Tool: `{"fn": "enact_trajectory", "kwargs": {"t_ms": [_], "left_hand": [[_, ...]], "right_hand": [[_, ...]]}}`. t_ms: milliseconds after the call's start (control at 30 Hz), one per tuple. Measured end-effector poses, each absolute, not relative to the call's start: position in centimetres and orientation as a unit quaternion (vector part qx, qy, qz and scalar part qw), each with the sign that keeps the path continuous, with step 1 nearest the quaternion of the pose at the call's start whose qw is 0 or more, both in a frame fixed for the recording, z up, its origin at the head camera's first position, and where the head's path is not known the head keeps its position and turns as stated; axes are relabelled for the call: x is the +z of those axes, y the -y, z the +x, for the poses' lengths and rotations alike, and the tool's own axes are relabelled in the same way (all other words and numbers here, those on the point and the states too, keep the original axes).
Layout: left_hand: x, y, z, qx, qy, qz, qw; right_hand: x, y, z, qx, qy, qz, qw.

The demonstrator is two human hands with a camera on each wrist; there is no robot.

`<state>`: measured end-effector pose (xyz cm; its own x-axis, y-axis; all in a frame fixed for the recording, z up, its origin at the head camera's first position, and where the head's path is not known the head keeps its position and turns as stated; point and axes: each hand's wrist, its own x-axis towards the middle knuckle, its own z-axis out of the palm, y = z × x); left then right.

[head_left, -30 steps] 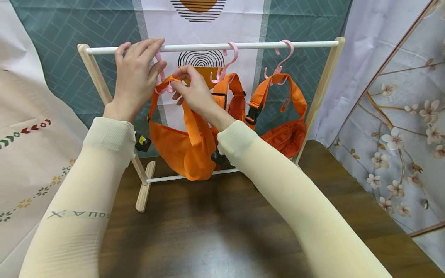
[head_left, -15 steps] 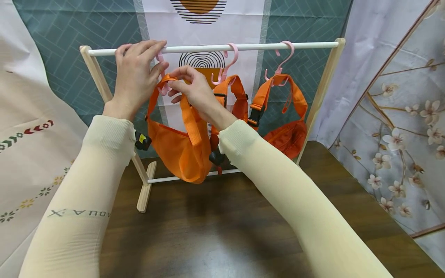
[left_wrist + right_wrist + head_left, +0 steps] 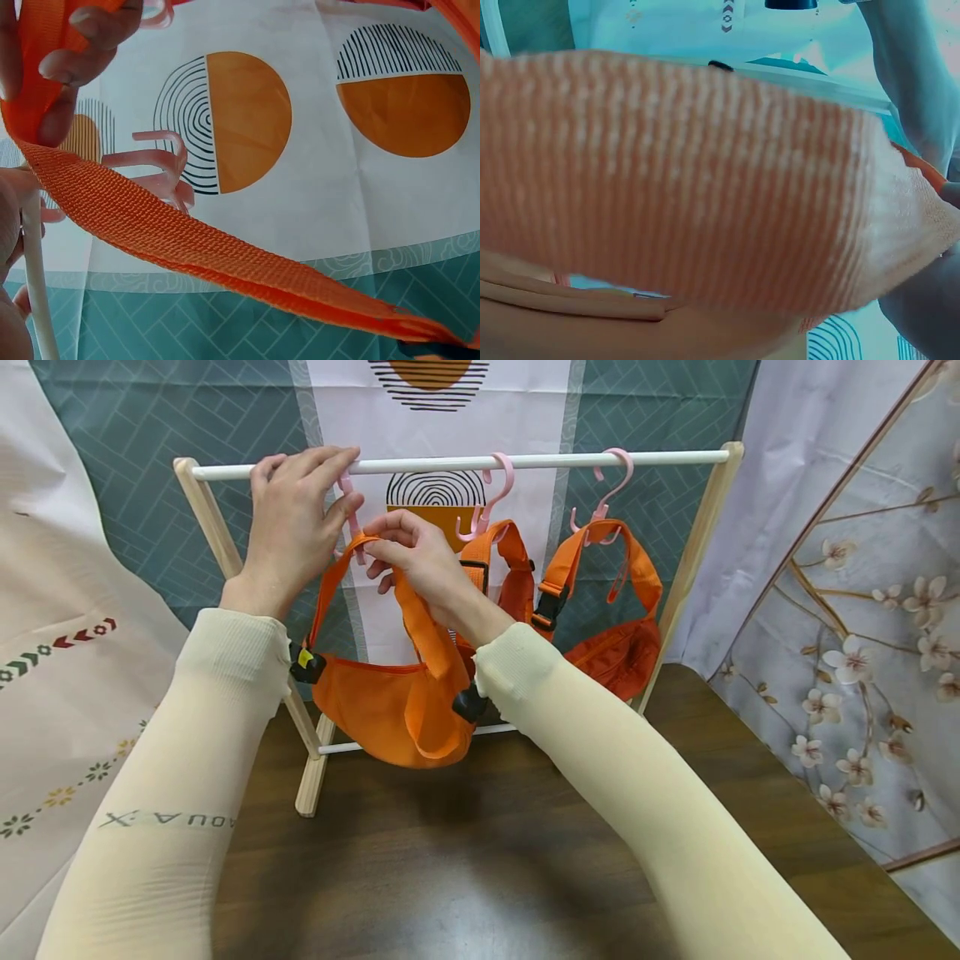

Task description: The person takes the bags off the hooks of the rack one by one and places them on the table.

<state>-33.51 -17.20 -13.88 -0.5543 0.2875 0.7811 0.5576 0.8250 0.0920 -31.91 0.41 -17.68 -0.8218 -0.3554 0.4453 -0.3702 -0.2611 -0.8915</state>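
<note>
My left hand (image 3: pixel 296 518) holds a pink hook (image 3: pixel 351 510) at the rod, fingers over the rod and thumb against the hook. The fingers of my right hand (image 3: pixel 420 556) pinch the strap of an orange waist bag (image 3: pixel 375 710) just in front of that hook. The bag hangs below, with a loose length of strap looping down its front and a black buckle (image 3: pixel 468 703) at its right. In the left wrist view, the strap (image 3: pixel 187 232) runs across in front of the hook's prongs (image 3: pixel 161 161). A ribbed cloth band (image 3: pixel 667 180) hides most of the right wrist view.
A white rod (image 3: pixel 555 461) tops a wooden rack standing on a brown table (image 3: pixel 465 860). Two more pink hooks on it carry orange bags; the rightmost bag (image 3: pixel 618 660) is red-orange below. Patterned cloth hangs behind, with a floral panel (image 3: pixel 862 693) at right.
My right hand has come down slightly with the strap, and the bag hangs lower and turns more face-on. The left hand stays at the rod and hook.
</note>
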Motion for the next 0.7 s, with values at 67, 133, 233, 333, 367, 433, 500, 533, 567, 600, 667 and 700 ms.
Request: {"fn": "enact_trajectory", "kwargs": {"t_ms": [67,133,233,333,367,433,500,533,567,600,667,700], "left_hand": [[-13.9,17.3,-33.4,-0.164,0.869,-0.245,0.397],[-13.9,17.4,-33.3,-0.16,0.873,-0.247,0.39],[-14.0,17.6,-33.2,-0.155,0.875,-0.249,0.385],[-14.3,17.8,-32.9,-0.169,0.867,-0.251,0.396],[-14.5,17.8,-32.7,-0.182,0.862,-0.252,0.402],[-14.9,17.9,-32.3,-0.213,0.847,-0.255,0.416],[-15.4,17.9,-31.6,-0.255,0.833,-0.257,0.419],[-15.8,18.0,-31.3,-0.277,0.826,-0.259,0.417],[-16.1,18.1,-30.9,-0.296,0.821,-0.261,0.413],[-16.5,18.2,-30.5,-0.317,0.817,-0.265,0.403],[-17.3,18.9,-29.5,-0.352,0.822,-0.272,0.356],[-17.8,19.3,-29.0,-0.362,0.829,-0.278,0.323]], "right_hand": [[-17.7,-0.5,-31.9,0.733,0.611,0.299,0.004],[-17.7,-0.5,-31.8,0.732,0.612,0.299,0.004],[-17.8,-0.6,-31.7,0.729,0.613,0.303,0.003],[-18.0,-0.7,-31.6,0.725,0.615,0.309,0.001],[-18.0,-0.7,-31.7,0.724,0.615,0.311,0.0],[-18.1,-0.8,-31.7,0.723,0.616,0.312,0.001],[-18.1,-0.9,-31.6,0.723,0.617,0.312,0.003],[-18.1,-0.9,-31.6,0.724,0.616,0.31,0.004],[-18.1,-0.9,-31.6,0.726,0.614,0.309,0.004],[-18.1,-1.0,-31.5,0.727,0.614,0.308,0.005],[-18.1,-0.9,-31.5,0.73,0.611,0.307,0.002],[-18.0,-0.9,-31.4,0.73,0.611,0.307,0.001]]}}
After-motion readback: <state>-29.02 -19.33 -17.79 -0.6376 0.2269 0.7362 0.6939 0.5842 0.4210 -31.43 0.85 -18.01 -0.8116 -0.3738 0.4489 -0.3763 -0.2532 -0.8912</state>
